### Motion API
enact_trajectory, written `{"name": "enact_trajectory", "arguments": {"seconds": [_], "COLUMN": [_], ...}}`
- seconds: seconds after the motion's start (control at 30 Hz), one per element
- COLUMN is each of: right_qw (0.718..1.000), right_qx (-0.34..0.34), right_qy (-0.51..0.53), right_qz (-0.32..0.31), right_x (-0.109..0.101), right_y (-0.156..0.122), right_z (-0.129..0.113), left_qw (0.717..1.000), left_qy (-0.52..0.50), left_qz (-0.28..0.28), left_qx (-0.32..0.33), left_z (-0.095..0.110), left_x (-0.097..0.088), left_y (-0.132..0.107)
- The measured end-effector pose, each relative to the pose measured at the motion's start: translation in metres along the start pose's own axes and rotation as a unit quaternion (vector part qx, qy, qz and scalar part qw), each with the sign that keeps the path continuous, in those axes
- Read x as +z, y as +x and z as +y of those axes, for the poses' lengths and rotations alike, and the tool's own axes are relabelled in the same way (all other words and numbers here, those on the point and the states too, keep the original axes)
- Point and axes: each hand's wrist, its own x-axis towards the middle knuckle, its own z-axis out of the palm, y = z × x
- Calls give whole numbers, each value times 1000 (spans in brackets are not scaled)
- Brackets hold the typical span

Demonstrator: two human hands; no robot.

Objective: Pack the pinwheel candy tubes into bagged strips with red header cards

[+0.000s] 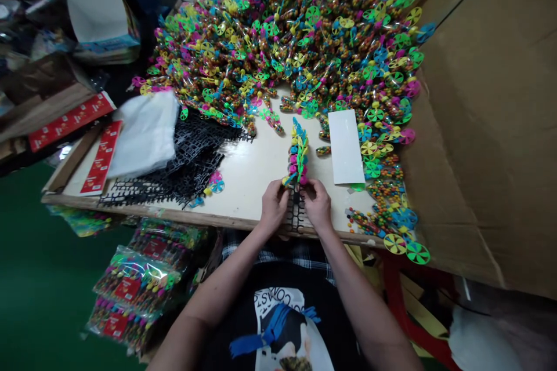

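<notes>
Cream-coloured work table (248,179) with a wooden edge fills the view, and a huge heap of clear tubes (282,29) packed with coloured beads and topped with pinwheels spreads across it at 12 o'clock. Near the table's front edge, at 6 o'clock, the left hand (274,206) and right hand (317,204) close narrowly on either side of an upright stack of pinwheel tubes (298,153), gripping it where it meets a black plastic strip (295,211). Black plastic lattice (174,165) lies at 10 o'clock, a white card (346,146) at 1 o'clock, upright cardboard (474,116) stands at 3 o'clock, and bagged packs (134,284) sit below the table at 7 o'clock.
</notes>
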Motion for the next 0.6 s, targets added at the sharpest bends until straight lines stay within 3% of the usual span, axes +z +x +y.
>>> {"name": "enact_trajectory", "arguments": {"seconds": [0.13, 0.27, 0.4, 0.6], "right_qw": [1000, 1000, 1000, 998], "right_qx": [4, 22, 22, -30], "right_qy": [1, 17, 20, -59], "right_qz": [-2, 2, -4, 3], "right_x": [0, 0, -1, -7], "right_y": [0, -1, -3, -5], "right_z": [2, 5, 6, -3], "left_qw": [1000, 998, 996, 994], "left_qy": [-13, 11, 25, 50], "left_qz": [-11, -59, -71, -86], "left_qx": [-25, 11, 42, 55], "left_z": [0, 4, 6, 5], "left_x": [0, -3, -2, -6], "left_y": [7, 12, 14, 12]}}
